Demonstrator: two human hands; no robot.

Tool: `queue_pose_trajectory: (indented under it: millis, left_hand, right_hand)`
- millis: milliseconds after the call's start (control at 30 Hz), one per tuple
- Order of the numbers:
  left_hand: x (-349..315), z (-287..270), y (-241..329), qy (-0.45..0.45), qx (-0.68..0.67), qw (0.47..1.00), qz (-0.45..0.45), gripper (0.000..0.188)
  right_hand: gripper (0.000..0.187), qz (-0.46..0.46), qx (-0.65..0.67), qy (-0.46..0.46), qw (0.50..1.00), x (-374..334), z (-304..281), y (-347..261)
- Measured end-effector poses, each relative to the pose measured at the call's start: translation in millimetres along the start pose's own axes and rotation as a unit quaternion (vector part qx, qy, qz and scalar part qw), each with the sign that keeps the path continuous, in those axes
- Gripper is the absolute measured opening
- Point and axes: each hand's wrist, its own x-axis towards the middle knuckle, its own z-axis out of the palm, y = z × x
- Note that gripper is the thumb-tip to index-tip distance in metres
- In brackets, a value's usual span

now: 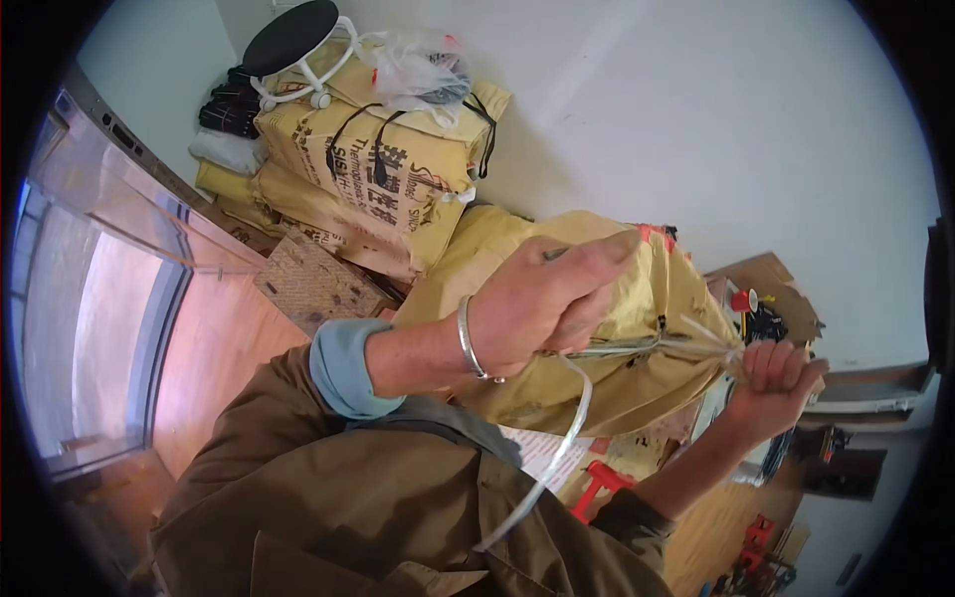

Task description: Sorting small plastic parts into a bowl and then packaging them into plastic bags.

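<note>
Across a bulging, wrinkled yellow sack [662,294] toward three o'clock, a translucent plastic strand [581,410] was clamped by the curled fingers of the left hand [545,296] and right hand [771,383], the sack apparently gathered but no finished knot shown.

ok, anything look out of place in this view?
Yes: the round black-seated, white-framed wheeled stool appears perched on the stacked, printed yellow-tan sacks. Odd, since a wheeled seat would normally stand on the wood-toned floor. No spill stands out.
</note>
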Motion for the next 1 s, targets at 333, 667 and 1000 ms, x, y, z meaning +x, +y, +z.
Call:
queue_pose_trajectory:
  millis: [333,667,1000]
  left_hand:
    - [-76.6,-150.0,-153.0,0.402,-0.001,0.903,-0.148,0.057]
    - [-165.6,-217.6,-238.1,0.533,-0.186,0.804,-0.186,0.06]
    - [-234.2,-316.1,-270.1,0.651,-0.044,0.696,-0.3,0.049]
  right_hand:
    - [0.042,0.564,-0.092,0.067,0.818,-173.8,-117.6,190.0]
    - [0.028,0.684,-0.215,-0.157,0.68,-197.9,-99.5,189.7]
    - [0.053,0.632,-0.049,-0.127,0.763,-123.7,-240.5,285.3]
